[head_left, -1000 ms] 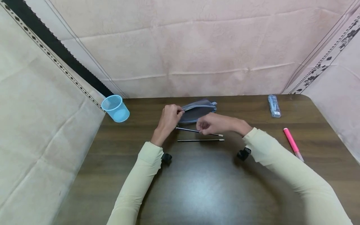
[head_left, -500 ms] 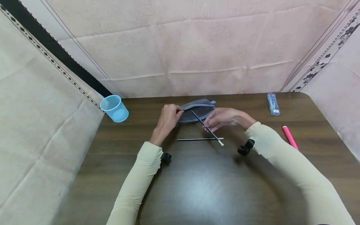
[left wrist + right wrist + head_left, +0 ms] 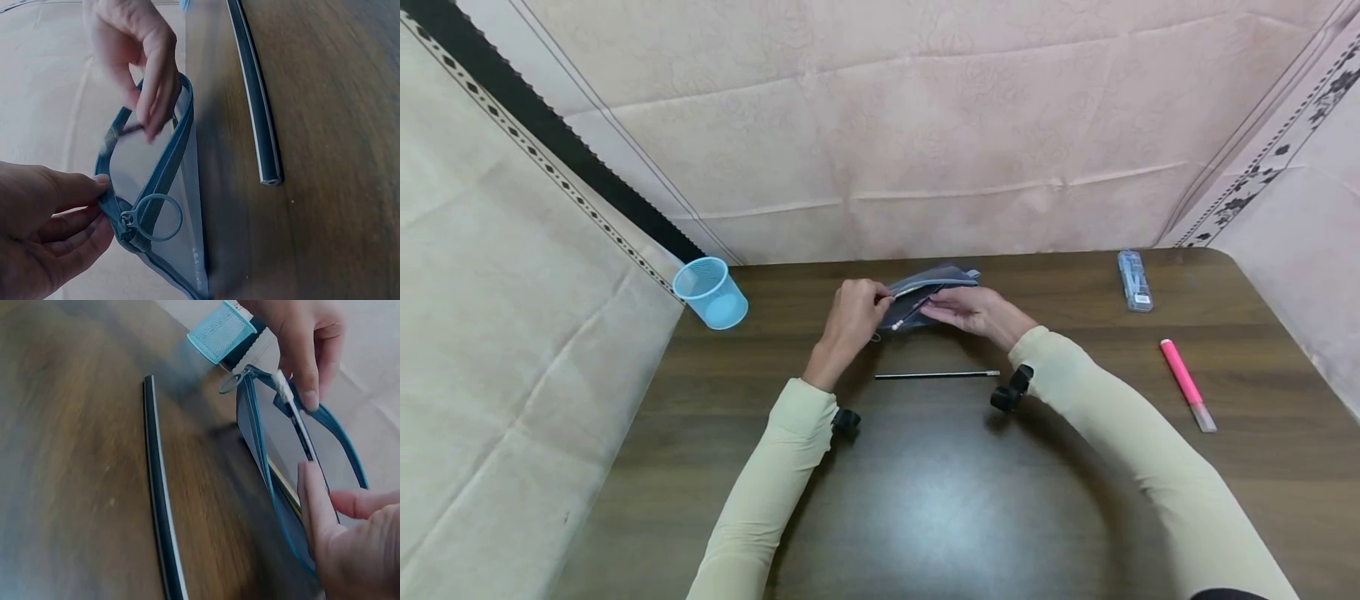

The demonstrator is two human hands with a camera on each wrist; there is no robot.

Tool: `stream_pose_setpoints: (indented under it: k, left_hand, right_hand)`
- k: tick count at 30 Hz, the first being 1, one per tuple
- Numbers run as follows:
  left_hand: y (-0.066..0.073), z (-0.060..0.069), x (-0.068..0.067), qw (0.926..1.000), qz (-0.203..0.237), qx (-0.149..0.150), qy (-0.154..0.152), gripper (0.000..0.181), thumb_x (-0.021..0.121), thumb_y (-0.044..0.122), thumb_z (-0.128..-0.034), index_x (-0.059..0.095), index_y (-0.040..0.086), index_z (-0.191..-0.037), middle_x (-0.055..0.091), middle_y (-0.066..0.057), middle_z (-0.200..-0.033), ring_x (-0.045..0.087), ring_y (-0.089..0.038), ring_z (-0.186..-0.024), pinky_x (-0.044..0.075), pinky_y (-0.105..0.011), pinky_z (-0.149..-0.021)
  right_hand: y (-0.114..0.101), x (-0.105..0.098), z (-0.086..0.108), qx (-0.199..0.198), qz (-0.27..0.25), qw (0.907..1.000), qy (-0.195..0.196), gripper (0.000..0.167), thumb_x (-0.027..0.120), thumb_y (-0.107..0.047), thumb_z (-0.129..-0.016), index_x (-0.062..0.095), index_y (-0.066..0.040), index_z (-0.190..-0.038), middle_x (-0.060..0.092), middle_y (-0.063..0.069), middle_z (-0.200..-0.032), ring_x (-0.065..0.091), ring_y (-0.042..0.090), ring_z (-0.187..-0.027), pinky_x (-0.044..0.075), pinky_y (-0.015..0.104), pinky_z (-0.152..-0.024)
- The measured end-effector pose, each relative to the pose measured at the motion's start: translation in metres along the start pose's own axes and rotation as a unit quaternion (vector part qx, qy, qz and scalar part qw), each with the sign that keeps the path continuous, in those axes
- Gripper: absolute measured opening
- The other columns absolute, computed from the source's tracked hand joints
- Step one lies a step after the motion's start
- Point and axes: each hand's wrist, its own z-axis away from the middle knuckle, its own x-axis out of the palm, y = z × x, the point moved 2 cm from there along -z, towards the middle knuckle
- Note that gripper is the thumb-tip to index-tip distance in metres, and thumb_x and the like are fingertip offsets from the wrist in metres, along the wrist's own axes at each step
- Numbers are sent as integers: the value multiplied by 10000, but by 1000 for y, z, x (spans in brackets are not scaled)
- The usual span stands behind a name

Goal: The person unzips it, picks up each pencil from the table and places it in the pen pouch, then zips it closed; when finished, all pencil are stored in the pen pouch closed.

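A blue-trimmed, see-through zip pouch (image 3: 942,273) stands unzipped near the table's back edge, with a ring pull (image 3: 180,219) at one end. My left hand (image 3: 853,317) pinches the pouch's zip edge beside that end. Between the thumb and fingers of my right hand (image 3: 973,312) is a dark pencil (image 3: 306,439), tilted across the pouch's mouth, its white-tipped end pointing toward the left hand. A second dark pencil (image 3: 936,375) lies flat on the table in front of the pouch. Inside the pouch, a thin yellowish item (image 3: 282,480) is partly visible.
On the wooden table (image 3: 925,500), a light blue mesh cup (image 3: 711,293) stands at the back left. A small blue case (image 3: 1134,282) lies at the back right, with a pink marker (image 3: 1186,382) nearer. Cloth hangs behind the table.
My right hand has picked up one pencil from the table, turned it and brought it to the pouch's opening. The left hand keeps its hold on the pouch.
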Motion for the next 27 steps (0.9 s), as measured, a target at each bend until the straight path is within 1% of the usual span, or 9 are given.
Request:
stream_pose_setpoints:
  k: [2, 5, 8, 15, 19, 23, 25, 26, 27]
  left_hand:
    - [1, 0, 0, 10000, -3, 12, -19, 171, 683, 112, -963, 787, 23, -1066, 768, -118, -1017, 647, -181, -782, 553, -272, -671]
    - [1, -1, 1, 10000, -62, 12, -36, 168, 677, 116, -968, 789, 32, -1061, 767, -105, -1002, 634, -176, -771, 531, -267, -651]
    - [1, -1, 2, 9999, -143, 5, -46, 162, 674, 117, -969, 792, 41, -1051, 770, -95, -997, 626, -166, -774, 518, -265, -650]
    - [2, -1, 2, 9998, -106, 51, -139, 166, 685, 126, -964, 789, 29, -1051, 771, -112, -1018, 642, -178, -800, 554, -290, -711]
    - [2, 0, 2, 9998, -38, 24, -173, 176, 685, 122, -964, 783, 19, -1068, 766, -123, -1032, 644, -189, -808, 560, -287, -721]
    - [2, 0, 1, 9998, 29, -1, -175, 180, 685, 113, -962, 778, 9, -1075, 763, -130, -1037, 645, -196, -801, 555, -282, -694]
    - [1, 0, 0, 9998, 27, -4, -176, 181, 684, 111, -962, 777, 6, -1077, 764, -131, -1041, 650, -194, -806, 563, -282, -695]
    - [1, -1, 0, 9999, 18, -6, -172, 181, 684, 112, -963, 777, 8, -1078, 765, -130, -1044, 657, -191, -813, 570, -286, -702]
    - [1, -1, 0, 9999, -6, -6, -159, 180, 685, 113, -962, 778, 10, -1077, 766, -130, -1045, 660, -192, -819, 575, -290, -711]
  right_hand:
    - [0, 4, -4, -45, -106, 9998, 137, 548, 525, 42, -1001, 389, -31, -1526, 719, 210, -1163, 723, 264, -1070, 501, 319, -1030]
    - [1, 12, -11, -133, -198, 9994, 251, 525, 505, 55, -1006, 412, -26, -1517, 564, 176, -1440, 580, 230, -1311, 473, 307, -1056]
    - [5, 19, -19, -244, -204, 9989, 347, 510, 479, 71, -1010, 425, -23, -1509, 435, 141, -1550, 462, 215, -1412, 446, 297, -1072]
    - [12, 26, -30, -607, -197, 9966, 515, 519, 392, 124, -1017, 366, 23, -1525, 390, 172, -1574, 424, 248, -1434, 397, 299, -1116]
    - [15, 28, -24, -435, -354, 9970, 538, 513, 432, 100, -1016, 389, 12, -1520, 426, 170, -1568, 465, 235, -1419, 422, 281, -1103]
    - [18, 28, -9, -302, -400, 9978, 437, 509, 507, 49, -1009, 432, -20, -1508, 475, 158, -1545, 511, 219, -1393, 456, 273, -1078]
    - [21, 26, 0, -449, 19, 9983, 381, 484, 513, 26, -1017, 446, 0, -1495, 492, 179, -1527, 527, 236, -1382, 473, 285, -1067]
    - [23, 25, 4, -573, 330, 9971, 364, 462, 514, 14, -1022, 462, 15, -1480, 511, 196, -1506, 544, 253, -1366, 486, 300, -1059]
    - [25, 24, 9, -728, 800, 9935, 345, 436, 522, 2, -1023, 485, 34, -1457, 536, 214, -1477, 571, 270, -1338, 502, 319, -1048]
